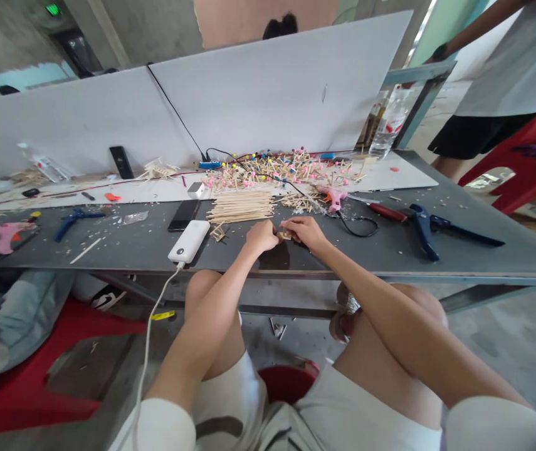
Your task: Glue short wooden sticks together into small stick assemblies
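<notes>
While left hand [261, 237] curls shut round stick piece [285, 235] and right hand [306, 230] pinches its other end, grip lightly, steady piece near worktop [390, 250] front edge (stick bundle [242, 207] at 11 o'clock).

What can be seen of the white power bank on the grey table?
The power bank is a white, rounded slab, plastic by its look, lying flat near the front edge of the grey table. A white cable leaves its near end and hangs over the edge. A black phone lies just behind it. The left hand is close on its right, not touching.
</notes>
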Available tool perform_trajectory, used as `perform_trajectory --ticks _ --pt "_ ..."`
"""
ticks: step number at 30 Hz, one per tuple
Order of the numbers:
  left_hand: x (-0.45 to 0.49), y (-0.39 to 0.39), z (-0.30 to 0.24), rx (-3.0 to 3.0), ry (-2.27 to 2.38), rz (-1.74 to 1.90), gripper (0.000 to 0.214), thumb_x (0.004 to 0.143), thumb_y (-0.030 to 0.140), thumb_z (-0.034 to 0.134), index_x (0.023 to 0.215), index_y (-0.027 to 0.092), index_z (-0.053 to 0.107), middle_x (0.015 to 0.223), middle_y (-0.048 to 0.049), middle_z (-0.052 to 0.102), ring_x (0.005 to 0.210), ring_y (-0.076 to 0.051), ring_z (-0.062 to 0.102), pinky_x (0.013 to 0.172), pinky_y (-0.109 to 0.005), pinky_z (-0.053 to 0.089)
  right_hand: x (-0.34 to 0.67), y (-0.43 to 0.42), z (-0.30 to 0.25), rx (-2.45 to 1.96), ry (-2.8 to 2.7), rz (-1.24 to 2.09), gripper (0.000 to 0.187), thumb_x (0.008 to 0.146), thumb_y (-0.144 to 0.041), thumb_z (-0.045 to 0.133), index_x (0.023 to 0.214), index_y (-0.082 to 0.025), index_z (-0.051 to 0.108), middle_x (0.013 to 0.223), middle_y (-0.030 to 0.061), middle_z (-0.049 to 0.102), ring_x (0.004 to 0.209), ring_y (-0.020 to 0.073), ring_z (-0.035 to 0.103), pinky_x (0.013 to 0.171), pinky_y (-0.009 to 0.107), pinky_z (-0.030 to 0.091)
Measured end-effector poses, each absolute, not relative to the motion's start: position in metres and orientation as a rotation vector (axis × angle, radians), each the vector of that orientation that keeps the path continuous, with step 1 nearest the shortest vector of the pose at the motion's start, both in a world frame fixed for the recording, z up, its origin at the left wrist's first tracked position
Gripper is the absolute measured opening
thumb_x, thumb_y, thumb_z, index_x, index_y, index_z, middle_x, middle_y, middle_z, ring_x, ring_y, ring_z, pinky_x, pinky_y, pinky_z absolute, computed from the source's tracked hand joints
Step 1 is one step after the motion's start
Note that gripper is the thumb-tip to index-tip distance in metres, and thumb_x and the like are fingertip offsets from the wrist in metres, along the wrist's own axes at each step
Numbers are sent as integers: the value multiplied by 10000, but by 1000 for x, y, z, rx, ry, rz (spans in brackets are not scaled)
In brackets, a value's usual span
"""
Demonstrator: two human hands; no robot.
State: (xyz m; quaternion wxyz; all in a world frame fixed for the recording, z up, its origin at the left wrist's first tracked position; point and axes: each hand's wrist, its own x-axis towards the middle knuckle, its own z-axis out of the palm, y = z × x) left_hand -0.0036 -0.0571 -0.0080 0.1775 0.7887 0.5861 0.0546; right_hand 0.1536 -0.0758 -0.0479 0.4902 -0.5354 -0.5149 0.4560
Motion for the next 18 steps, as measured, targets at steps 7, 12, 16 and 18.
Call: perform_trajectory --ticks 7,12,16,18 --pt "-5 -53 -7 2175 1621 171 241 712 273 751 943 206 737 1020 -121 764 937 -266 713 772 -299 523 151 -76 -46 -1308 -1260 1099 379 686 -513 719 750 -140 732 508 -35 506 446 87 369 434 249 258" --pt "-7 -53 -8 2187 1581 191 255 713 273 762 956 202 739 1001 -119 764 915 -273 715 776 -314 531 152 -75 -46 -1325 -1248 1098 383 690 -511 716 771 -137 744 514 -30 507 442 89 373 426 251 260" --pt "-8 -52 -11 2171 1602 228 240 740 248 748 977 207 732 1084 -125 749 955 -266 709 796 -315 531 152 -75 -45 -1322 -1251 1098 389 692 -515 716 772 -136 742 527 -25 518 441 87 374 425 251 263" --pt "-7 -51 -12 2168 1610 239 228 752 239 743 978 208 732 1106 -128 743 962 -262 706 804 -318 531 152 -75 -45 -1323 -1259 1095 389 696 -520 717 763 -137 738 520 -25 517 440 88 375 426 250 271"
